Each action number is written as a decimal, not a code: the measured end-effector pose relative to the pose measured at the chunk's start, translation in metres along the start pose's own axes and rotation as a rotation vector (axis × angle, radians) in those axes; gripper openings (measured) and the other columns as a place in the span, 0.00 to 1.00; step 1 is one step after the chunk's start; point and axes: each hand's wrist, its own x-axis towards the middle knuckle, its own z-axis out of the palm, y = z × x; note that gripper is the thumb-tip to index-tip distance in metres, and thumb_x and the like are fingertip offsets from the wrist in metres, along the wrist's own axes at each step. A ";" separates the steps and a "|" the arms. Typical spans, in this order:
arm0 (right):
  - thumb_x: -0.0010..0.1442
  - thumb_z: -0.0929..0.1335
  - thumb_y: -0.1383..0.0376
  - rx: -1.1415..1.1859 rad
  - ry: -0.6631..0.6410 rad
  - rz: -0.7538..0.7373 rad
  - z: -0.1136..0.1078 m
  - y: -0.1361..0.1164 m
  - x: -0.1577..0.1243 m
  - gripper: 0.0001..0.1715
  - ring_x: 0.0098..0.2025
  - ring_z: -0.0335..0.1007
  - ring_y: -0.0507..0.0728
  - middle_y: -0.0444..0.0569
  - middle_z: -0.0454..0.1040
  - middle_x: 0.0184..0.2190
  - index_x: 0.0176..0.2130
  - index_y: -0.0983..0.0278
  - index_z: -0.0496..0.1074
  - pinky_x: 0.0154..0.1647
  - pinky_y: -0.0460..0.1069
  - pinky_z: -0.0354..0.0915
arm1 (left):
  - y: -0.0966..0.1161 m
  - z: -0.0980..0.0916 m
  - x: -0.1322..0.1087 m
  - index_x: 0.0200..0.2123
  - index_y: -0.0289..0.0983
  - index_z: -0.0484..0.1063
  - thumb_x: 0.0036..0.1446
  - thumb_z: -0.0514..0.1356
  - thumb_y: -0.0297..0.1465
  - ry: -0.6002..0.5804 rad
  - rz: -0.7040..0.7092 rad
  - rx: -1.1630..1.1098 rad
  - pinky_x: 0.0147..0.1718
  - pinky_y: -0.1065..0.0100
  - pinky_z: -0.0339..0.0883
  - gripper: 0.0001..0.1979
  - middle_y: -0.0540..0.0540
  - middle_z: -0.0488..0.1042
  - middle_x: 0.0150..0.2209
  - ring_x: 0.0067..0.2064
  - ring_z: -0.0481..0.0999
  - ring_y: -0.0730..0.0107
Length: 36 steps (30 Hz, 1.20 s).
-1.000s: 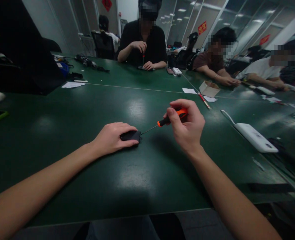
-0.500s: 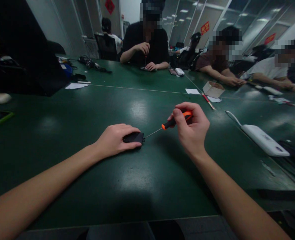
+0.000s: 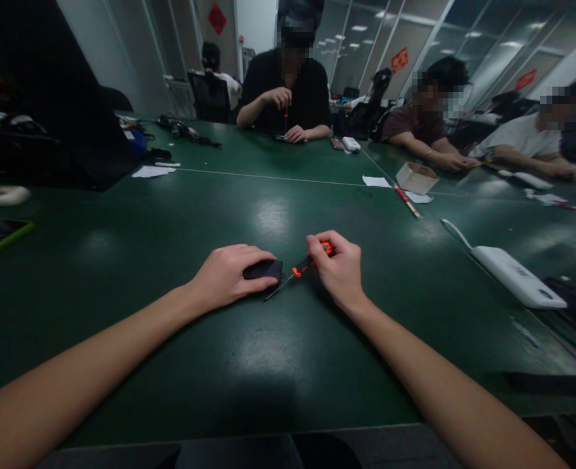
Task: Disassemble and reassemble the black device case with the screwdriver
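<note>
A small black box-shaped device [image 3: 264, 270] lies on the green table [image 3: 180, 378], with a small loop or fitting at its right end. My left hand [image 3: 229, 270] is closed around it, thumb along the near side and fingers over the far side. My right hand [image 3: 339, 264] grips a screwdriver [image 3: 303, 265] by its black and orange handle. The thin metal shaft slants down to the left, and its tip is just on the near side of the device, below my left thumb. Whether the tip touches the table I cannot tell.
A white power strip [image 3: 517, 277] with a cable lies at the right. Farther back are a small open box [image 3: 416, 178], a red-and-white stick [image 3: 407, 200] and papers [image 3: 377, 182]. A green-edged phone-like object [image 3: 4, 240] is at the left. Several people sit around the table.
My right hand has moved left and nearer to me with the screwdriver. Its tip has gone from the device's right end to its near side. My left hand keeps its hold.
</note>
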 end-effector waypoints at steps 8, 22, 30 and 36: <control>0.64 0.67 0.55 0.106 0.269 0.008 -0.025 -0.007 0.019 0.18 0.16 0.61 0.47 0.40 0.68 0.20 0.28 0.63 0.68 0.15 0.43 0.57 | 0.000 -0.001 0.001 0.49 0.38 0.73 0.62 0.56 0.46 -0.022 0.002 0.014 0.44 0.60 0.68 0.21 0.43 0.79 0.44 0.44 0.77 0.60; 0.63 0.69 0.57 0.195 0.270 0.047 -0.021 -0.010 0.014 0.16 0.16 0.65 0.46 0.40 0.70 0.22 0.29 0.65 0.69 0.13 0.40 0.62 | 0.000 -0.001 0.000 0.49 0.38 0.72 0.61 0.57 0.46 -0.027 -0.008 0.006 0.44 0.60 0.68 0.21 0.44 0.78 0.44 0.44 0.77 0.61; 0.61 0.70 0.53 0.233 0.227 0.170 -0.015 -0.005 0.009 0.18 0.15 0.65 0.47 0.40 0.69 0.21 0.28 0.64 0.68 0.13 0.41 0.62 | 0.000 0.000 0.000 0.49 0.38 0.73 0.61 0.58 0.45 -0.027 -0.010 0.012 0.44 0.60 0.69 0.20 0.43 0.79 0.44 0.44 0.77 0.60; 0.59 0.71 0.53 0.267 0.280 0.230 -0.008 0.000 0.003 0.19 0.15 0.66 0.47 0.41 0.70 0.22 0.28 0.65 0.68 0.14 0.42 0.64 | 0.000 0.001 -0.001 0.49 0.39 0.73 0.61 0.58 0.45 0.002 -0.004 0.013 0.44 0.60 0.69 0.20 0.44 0.79 0.45 0.44 0.78 0.60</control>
